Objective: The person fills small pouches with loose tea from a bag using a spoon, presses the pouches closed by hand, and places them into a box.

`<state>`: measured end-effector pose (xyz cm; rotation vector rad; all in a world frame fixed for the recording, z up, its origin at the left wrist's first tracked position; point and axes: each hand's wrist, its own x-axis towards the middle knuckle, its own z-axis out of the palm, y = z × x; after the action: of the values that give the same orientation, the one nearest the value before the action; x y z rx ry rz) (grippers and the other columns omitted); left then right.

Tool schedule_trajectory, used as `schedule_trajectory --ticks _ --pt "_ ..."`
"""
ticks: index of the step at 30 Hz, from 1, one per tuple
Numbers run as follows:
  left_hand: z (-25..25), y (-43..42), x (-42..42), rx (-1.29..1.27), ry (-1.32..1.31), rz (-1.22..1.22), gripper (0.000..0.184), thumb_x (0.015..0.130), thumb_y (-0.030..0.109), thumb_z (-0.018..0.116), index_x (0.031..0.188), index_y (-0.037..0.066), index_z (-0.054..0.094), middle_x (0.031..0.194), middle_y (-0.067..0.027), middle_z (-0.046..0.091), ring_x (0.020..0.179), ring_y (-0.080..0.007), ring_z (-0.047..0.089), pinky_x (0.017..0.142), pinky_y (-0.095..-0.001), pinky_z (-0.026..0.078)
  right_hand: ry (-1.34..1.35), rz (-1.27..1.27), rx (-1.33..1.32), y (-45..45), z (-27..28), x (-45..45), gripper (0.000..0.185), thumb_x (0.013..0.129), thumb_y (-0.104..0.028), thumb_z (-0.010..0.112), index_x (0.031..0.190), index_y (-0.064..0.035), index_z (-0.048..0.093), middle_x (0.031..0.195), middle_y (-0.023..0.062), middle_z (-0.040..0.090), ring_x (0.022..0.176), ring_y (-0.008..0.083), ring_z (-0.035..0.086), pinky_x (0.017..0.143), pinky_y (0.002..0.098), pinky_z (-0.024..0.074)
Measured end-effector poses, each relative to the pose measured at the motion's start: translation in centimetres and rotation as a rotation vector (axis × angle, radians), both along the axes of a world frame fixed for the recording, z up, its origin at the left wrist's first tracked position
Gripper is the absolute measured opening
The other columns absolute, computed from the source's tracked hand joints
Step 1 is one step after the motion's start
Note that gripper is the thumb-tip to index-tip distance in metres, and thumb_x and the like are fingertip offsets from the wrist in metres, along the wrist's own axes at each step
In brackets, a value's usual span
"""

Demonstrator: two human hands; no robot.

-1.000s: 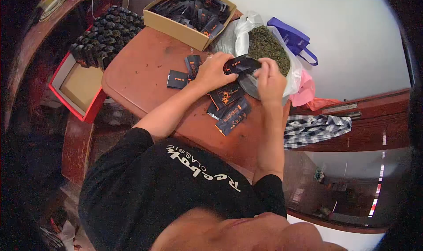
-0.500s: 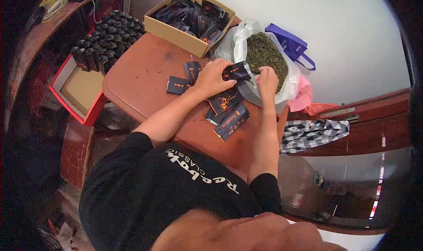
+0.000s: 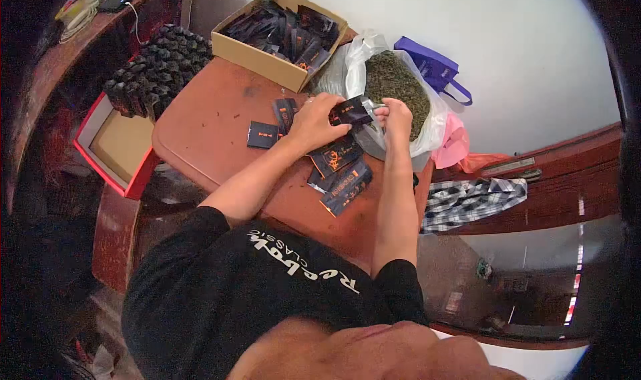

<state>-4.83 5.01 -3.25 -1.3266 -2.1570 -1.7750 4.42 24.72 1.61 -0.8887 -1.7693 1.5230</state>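
Note:
My left hand (image 3: 316,121) is closed around a black pouch (image 3: 348,112) with orange print, its silver-lined mouth facing right. At that mouth, my right hand (image 3: 396,118) pinches a small metal spoon (image 3: 378,105); the far end of the spoon is hidden at the pouch opening. Just behind my right hand stands a clear plastic bag (image 3: 439,116) full of dried green-brown leaves (image 3: 394,80). Below my left hand lie several flat printed pouches (image 3: 346,188). A folded black packet (image 3: 262,134) rests to the left of it.
A cardboard box (image 3: 257,61) heaped with black pouches stands at the table's back edge. To the left, a red-edged box (image 3: 127,143) holds rows of filled black packets (image 3: 160,66). A purple bag (image 3: 431,63) and a checked cloth (image 3: 471,203) are at the right of the brown table (image 3: 200,130).
My right hand has turned at the pouch mouth, and the metal spoon now shows between its fingers and the pouch. My left hand still holds the pouch. The whole view has shifted slightly.

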Motion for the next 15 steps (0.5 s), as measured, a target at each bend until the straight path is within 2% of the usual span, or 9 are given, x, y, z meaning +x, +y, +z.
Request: schedule_trajectory --ticks 4,7,10,15 --pt "0.0 -0.2 0.0 0.01 0.025 0.03 0.052 0.069 0.031 0.077 0.113 0.007 0.062 0.106 -0.0116 0.061 0.098 -0.0328 0.06 0.085 -0.0427 0.05 -0.053 -0.108 0.198 0.2 0.0 -0.1 0.023 0.092 -0.018 0.046 0.098 -0.0008 0.062 0.065 0.0099 0.066 0.049 0.0118 0.055 0.044 0.0242 0.041" --pt "0.0 -0.1 0.0 -0.005 0.025 0.03 0.052 0.069 0.031 0.078 0.113 0.007 0.062 0.106 -0.0123 0.061 0.097 -0.0329 0.06 0.086 -0.0425 0.05 -0.117 0.029 0.425 0.1 -0.9 -0.3 0.024 0.093 -0.018 0.046 0.098 -0.001 0.062 0.065 0.0094 0.067 0.051 0.0111 0.056 0.047 0.0244 0.0425" --pt "-0.2 0.0 -0.1 0.016 0.021 0.018 0.052 0.069 0.031 0.077 0.113 0.007 0.062 0.105 -0.0129 0.061 0.098 -0.0332 0.06 0.086 -0.0425 0.05 -0.094 0.059 0.215 0.1 -0.7 -0.3 0.024 0.093 -0.018 0.046 0.099 -0.0014 0.062 0.066 0.01 0.066 0.051 0.0113 0.055 0.048 0.0242 0.0423" --pt "0.1 -0.3 0.0 0.0 0.023 0.031 0.051 0.07 0.03 0.077 0.113 0.007 0.062 0.106 -0.0131 0.061 0.098 -0.0331 0.06 0.086 -0.0423 0.05 0.029 -0.015 -0.064 0.9 -0.8 0.5 0.023 0.096 -0.019 0.047 0.104 -0.0018 0.058 0.067 0.0112 0.065 0.049 0.0113 0.052 0.043 0.0228 0.039"
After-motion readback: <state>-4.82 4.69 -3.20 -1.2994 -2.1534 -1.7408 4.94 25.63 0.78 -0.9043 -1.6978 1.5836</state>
